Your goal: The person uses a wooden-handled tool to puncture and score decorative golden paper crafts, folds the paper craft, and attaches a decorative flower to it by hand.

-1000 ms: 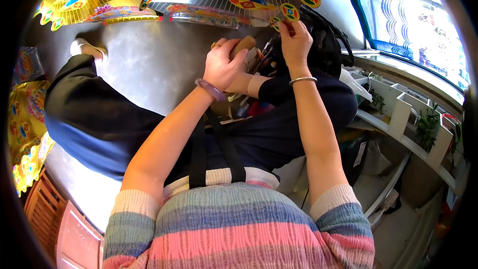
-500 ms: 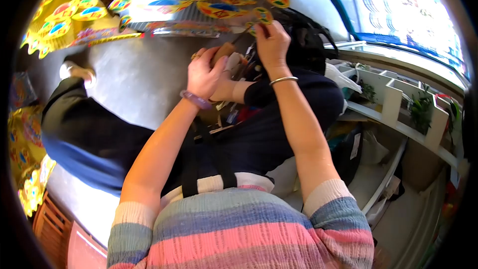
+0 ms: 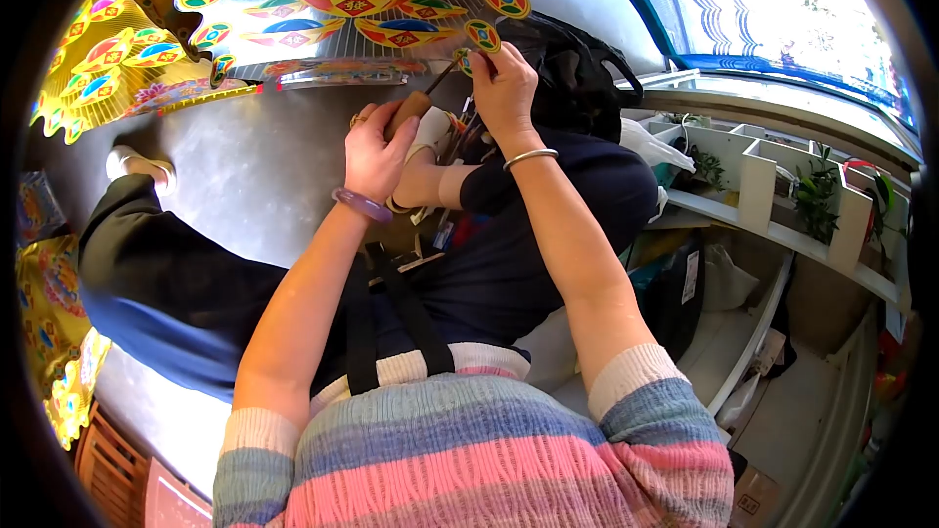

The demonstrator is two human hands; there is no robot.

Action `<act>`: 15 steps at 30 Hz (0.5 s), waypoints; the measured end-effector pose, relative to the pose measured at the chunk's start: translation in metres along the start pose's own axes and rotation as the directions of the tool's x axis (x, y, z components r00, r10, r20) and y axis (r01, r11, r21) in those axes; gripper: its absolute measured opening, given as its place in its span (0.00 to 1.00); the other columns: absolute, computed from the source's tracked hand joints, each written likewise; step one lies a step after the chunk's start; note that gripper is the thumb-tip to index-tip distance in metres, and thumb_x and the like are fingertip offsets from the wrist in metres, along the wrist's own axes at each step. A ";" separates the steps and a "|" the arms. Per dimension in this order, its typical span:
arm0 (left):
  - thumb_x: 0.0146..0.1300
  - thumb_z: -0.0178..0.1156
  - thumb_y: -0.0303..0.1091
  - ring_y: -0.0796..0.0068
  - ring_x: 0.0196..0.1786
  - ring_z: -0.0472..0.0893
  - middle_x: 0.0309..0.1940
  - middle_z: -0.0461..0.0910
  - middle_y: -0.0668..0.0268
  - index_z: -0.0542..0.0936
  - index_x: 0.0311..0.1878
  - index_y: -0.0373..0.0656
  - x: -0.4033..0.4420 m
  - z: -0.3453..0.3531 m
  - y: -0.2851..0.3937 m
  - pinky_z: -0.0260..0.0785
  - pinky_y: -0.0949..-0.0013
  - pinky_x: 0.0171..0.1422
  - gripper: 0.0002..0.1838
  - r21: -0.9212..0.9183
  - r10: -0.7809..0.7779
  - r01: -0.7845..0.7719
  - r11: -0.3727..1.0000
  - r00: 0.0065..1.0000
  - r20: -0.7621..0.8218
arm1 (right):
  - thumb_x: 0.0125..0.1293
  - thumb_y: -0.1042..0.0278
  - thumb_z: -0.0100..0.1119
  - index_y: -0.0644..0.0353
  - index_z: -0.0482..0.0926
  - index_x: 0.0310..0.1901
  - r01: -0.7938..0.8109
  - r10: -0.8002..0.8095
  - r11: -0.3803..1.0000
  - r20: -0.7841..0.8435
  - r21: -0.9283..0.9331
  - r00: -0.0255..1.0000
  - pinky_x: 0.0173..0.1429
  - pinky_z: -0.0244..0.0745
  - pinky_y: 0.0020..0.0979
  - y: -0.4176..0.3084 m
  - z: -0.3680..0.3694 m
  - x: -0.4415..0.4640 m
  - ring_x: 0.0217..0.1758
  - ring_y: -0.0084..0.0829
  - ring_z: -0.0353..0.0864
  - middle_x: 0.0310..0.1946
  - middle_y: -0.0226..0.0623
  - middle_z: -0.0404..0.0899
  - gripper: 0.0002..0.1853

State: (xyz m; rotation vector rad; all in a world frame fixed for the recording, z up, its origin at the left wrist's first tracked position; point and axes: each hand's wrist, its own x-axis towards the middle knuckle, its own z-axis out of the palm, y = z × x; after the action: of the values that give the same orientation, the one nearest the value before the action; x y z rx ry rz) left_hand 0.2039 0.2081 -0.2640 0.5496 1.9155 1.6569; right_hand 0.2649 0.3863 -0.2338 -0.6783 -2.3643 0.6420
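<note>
My left hand (image 3: 374, 154) is closed around the wooden handle of an awl (image 3: 408, 113). Its thin metal shaft points up and to the right, toward the border of a shiny decorated foil sheet (image 3: 328, 34). The sheet has a scalloped edge and is printed with red, blue and green motifs and round yellow medallions. At its lower right corner, my right hand (image 3: 506, 93) pinches the edge beside a small medallion. The awl's tip lies close to those fingertips; whether it touches the sheet cannot be made out.
A gold decorated sheet (image 3: 112, 54) hangs at the upper left. A black plastic bag (image 3: 572, 68) sits beyond my right hand. White planter boxes (image 3: 758, 186) with plants line the right side. At lower left stands a wooden slatted piece (image 3: 108, 455). My legs are spread over grey floor (image 3: 245, 176).
The view has shifted, so both hands appear slightly further left. The awl's shaft and the sheet's edge show more sharply now. Both hands keep their holds.
</note>
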 end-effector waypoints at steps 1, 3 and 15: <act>0.57 0.62 0.37 0.54 0.37 0.79 0.35 0.78 0.54 0.80 0.46 0.35 0.001 0.000 0.001 0.71 0.63 0.45 0.17 0.030 0.020 -0.020 0.999 1.000 -0.008 | 0.55 0.77 0.61 0.62 0.78 0.33 0.003 -0.003 1.000 -0.002 -0.012 1.000 0.36 0.74 0.37 0.000 0.000 0.000 0.32 0.45 0.79 0.29 0.41 0.79 0.03; 0.57 0.63 0.36 0.54 0.37 0.78 0.35 0.78 0.54 0.80 0.46 0.36 0.002 -0.001 0.002 0.71 0.63 0.45 0.17 0.092 0.061 -0.058 0.994 0.998 -0.023 | 0.55 0.77 0.61 0.62 0.78 0.32 0.009 -0.009 0.999 -0.005 -0.033 1.000 0.36 0.74 0.37 -0.001 0.001 0.001 0.32 0.44 0.79 0.28 0.40 0.79 0.03; 0.53 0.64 0.35 0.54 0.39 0.79 0.35 0.78 0.52 0.81 0.47 0.36 0.012 -0.004 0.000 0.72 0.63 0.46 0.18 -0.001 -0.038 0.038 0.999 0.999 0.008 | 0.54 0.77 0.61 0.61 0.78 0.29 0.047 -0.049 0.994 -0.023 -0.095 0.999 0.36 0.74 0.36 0.002 0.003 0.001 0.32 0.42 0.78 0.27 0.38 0.78 0.02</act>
State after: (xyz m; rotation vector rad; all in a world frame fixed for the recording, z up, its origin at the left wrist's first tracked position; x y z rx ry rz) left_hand 0.1925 0.2127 -0.2648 0.5155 1.9083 1.6295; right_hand 0.2628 0.3879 -0.2368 -0.6646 -2.3925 0.5007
